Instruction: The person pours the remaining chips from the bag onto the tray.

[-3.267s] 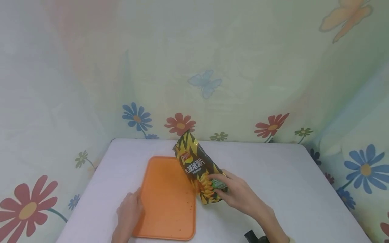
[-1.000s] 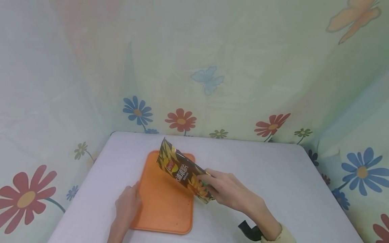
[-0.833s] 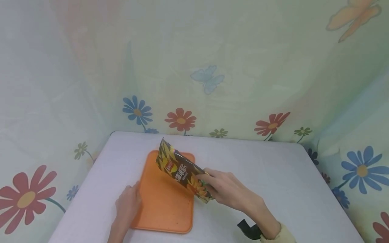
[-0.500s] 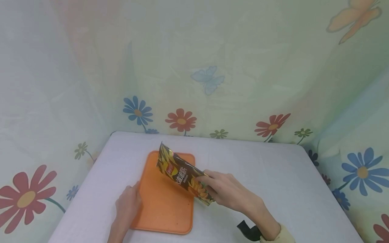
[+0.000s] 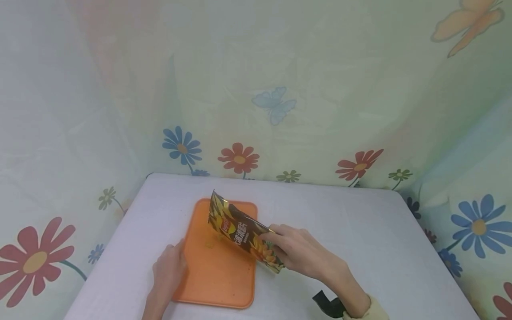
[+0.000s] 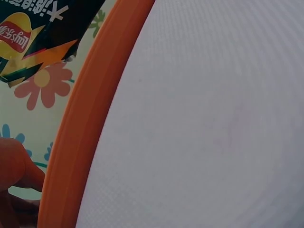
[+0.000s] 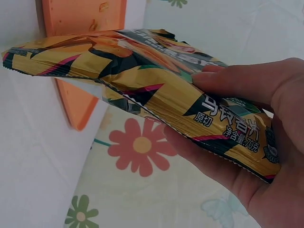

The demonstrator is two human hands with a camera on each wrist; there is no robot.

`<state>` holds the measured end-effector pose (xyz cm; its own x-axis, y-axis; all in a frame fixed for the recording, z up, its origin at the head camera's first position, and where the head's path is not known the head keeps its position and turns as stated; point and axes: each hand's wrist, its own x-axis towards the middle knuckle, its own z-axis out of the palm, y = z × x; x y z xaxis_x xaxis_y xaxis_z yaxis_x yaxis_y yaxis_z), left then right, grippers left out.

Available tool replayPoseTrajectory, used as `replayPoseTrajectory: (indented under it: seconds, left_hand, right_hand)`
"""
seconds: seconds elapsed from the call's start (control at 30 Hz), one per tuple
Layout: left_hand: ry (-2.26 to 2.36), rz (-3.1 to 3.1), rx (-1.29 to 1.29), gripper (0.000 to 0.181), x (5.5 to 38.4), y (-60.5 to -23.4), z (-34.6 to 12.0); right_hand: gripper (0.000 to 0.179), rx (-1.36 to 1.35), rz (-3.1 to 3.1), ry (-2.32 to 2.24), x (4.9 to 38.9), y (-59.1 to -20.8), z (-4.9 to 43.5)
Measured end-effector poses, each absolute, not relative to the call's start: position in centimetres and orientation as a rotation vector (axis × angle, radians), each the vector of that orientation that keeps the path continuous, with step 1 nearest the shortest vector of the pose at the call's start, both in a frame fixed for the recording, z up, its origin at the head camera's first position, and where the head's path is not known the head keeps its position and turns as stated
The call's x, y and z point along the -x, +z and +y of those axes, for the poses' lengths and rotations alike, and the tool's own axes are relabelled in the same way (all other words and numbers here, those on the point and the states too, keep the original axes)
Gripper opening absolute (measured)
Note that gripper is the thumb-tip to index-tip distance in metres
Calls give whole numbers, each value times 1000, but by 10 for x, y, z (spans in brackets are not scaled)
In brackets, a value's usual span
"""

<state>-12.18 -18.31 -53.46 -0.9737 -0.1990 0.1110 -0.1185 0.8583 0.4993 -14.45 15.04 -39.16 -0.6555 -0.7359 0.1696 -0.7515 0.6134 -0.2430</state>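
Observation:
My right hand (image 5: pixel 302 251) grips the near right end of a black and yellow bag of potato chips (image 5: pixel 239 231), thumb on one face and fingers beneath. The bag slants over an orange tray (image 5: pixel 214 284), its far end pointing left. In the right wrist view, the bag's printed side (image 7: pixel 156 92) spans the picture and the hand (image 7: pixel 266 109) wraps its end. A small yellowish chip piece (image 5: pixel 209 245) lies on the tray below the bag. My left hand (image 5: pixel 169 269) holds the tray's left edge; its bent fingers (image 6: pixel 19 166) show at the rim in the left wrist view.
A white-covered table (image 5: pixel 340 226) carries the tray on its left half. Behind it hangs a cloth backdrop (image 5: pixel 320 89) printed with flowers and butterflies. A black strap (image 5: pixel 329 306) hangs by the right wrist.
Since the earliest frame, the bag has swung left over the tray and its far end has lowered. A chip piece now shows on the tray. The left hand stays at the edge.

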Motion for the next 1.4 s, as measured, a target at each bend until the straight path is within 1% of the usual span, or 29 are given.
replayPoseTrajectory:
  seconds: [0.33, 0.67, 0.83, 1.1, 1.4]
  left_hand:
    - [-748, -2875, -242, 40, 121, -534, -183]
    - [-737, -2871, -234, 39, 121, -532, -182]
    - [-743, -2877, -230, 39, 120, -532, -182]
    - [-754, -2878, -250, 39, 122, -534, -183]
    - [-758, -2896, -254, 40, 122, -535, -184]
  right_hand:
    - [31, -1259, -2795, 470, 143, -390, 151]
    - [34, -1281, -2735, 480, 143, -394, 151]
    - [29, -1294, -2710, 490, 143, -395, 151]
    - [28, -1285, -2695, 485, 141, -387, 153]
    - [27, -1286, -2659, 464, 140, -388, 152]
